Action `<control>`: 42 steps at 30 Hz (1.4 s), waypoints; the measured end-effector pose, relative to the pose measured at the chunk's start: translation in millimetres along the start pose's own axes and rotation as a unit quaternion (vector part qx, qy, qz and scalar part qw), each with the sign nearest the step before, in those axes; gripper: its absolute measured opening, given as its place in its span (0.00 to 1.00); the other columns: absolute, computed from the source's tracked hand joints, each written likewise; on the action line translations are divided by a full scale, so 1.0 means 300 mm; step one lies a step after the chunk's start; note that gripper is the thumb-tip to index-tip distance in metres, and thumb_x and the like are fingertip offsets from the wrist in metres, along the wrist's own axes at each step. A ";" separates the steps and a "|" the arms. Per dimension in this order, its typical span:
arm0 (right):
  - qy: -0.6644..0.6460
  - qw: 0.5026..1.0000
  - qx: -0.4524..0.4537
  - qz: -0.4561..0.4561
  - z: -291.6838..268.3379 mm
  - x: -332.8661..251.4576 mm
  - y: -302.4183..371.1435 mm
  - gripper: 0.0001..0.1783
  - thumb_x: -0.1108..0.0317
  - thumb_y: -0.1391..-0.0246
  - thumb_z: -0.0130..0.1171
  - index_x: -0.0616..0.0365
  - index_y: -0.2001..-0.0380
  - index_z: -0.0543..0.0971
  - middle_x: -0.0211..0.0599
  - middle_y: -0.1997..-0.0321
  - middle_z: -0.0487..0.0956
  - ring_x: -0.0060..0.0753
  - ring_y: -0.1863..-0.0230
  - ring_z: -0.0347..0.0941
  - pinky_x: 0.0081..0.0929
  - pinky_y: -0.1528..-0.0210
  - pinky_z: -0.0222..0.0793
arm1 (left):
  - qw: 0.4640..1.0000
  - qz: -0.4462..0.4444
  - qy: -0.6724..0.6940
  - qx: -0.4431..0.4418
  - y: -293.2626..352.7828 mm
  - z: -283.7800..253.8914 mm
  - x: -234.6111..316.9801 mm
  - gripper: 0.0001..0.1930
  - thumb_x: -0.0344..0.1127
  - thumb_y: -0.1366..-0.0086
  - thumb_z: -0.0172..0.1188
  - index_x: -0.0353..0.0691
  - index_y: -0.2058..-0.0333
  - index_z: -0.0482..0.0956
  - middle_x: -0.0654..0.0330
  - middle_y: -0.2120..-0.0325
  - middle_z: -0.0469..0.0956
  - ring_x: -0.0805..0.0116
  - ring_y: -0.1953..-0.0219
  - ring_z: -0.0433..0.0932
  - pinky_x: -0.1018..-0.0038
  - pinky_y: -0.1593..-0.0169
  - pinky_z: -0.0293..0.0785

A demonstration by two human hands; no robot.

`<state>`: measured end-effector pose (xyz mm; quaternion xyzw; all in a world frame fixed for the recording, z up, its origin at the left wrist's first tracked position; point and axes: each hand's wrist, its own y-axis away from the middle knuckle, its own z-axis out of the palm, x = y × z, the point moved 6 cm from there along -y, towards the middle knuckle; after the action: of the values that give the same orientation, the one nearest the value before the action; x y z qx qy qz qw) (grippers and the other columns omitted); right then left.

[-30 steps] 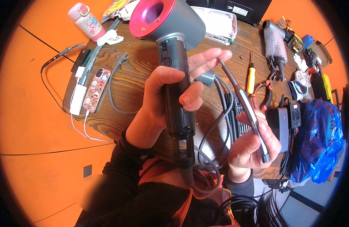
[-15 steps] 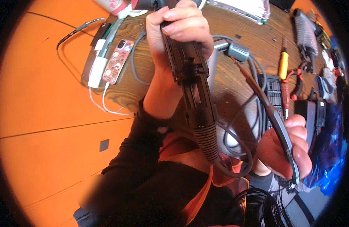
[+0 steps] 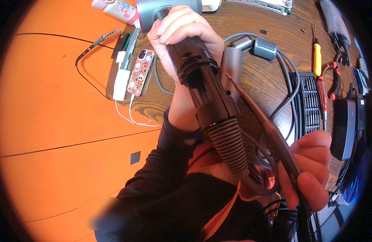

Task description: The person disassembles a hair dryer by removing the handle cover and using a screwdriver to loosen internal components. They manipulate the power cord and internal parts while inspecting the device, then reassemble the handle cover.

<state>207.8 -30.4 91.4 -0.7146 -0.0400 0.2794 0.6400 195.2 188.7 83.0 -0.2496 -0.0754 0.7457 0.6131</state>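
Note:
My left hand [image 3: 190,30] is closed around the handle of a hair dryer [image 3: 176,12], whose grey head with a pink ring shows at the top edge. Below my fingers its black inner handle [image 3: 212,90] is exposed and tilts towards me, ending in a ribbed cable sleeve [image 3: 227,141]. In my right hand [image 3: 310,169] are slim dark tweezers [image 3: 270,129], held between thumb and fingers. Their points appear beside the black inner handle; whether they touch it I cannot tell. Behind lie a grey tube [image 3: 233,66] and a perforated grey cylinder [image 3: 265,49] on the cable.
A phone in a patterned case [image 3: 140,72], a white adapter [image 3: 121,84] and a soldering iron [image 3: 99,41] lie at the left. Rightward are a bit set [image 3: 308,105], a yellow screwdriver [image 3: 317,58], red-handled pliers [image 3: 335,80] and a dark box [image 3: 344,129] on the wooden table [image 3: 250,24].
The tweezers' points have moved left, closer to the black inner handle. The view has shifted, and more of the dryer's head shows. Both hands keep their holds.

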 end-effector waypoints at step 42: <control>-0.011 0.999 0.029 0.026 0.030 -0.005 0.018 0.19 0.48 0.46 0.40 0.54 0.71 0.61 0.28 0.84 0.65 0.21 0.87 0.55 0.20 0.83 0.56 | 0.997 0.004 0.078 -0.009 0.005 -0.009 -0.042 0.03 0.22 0.49 0.47 0.35 0.78 0.64 0.54 0.88 0.69 0.66 0.86 0.69 0.73 0.80 0.70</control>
<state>200.8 -24.0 86.5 -0.6932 -0.0204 0.3044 0.6530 196.8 175.9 83.7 -0.3128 -0.0336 0.7257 0.6119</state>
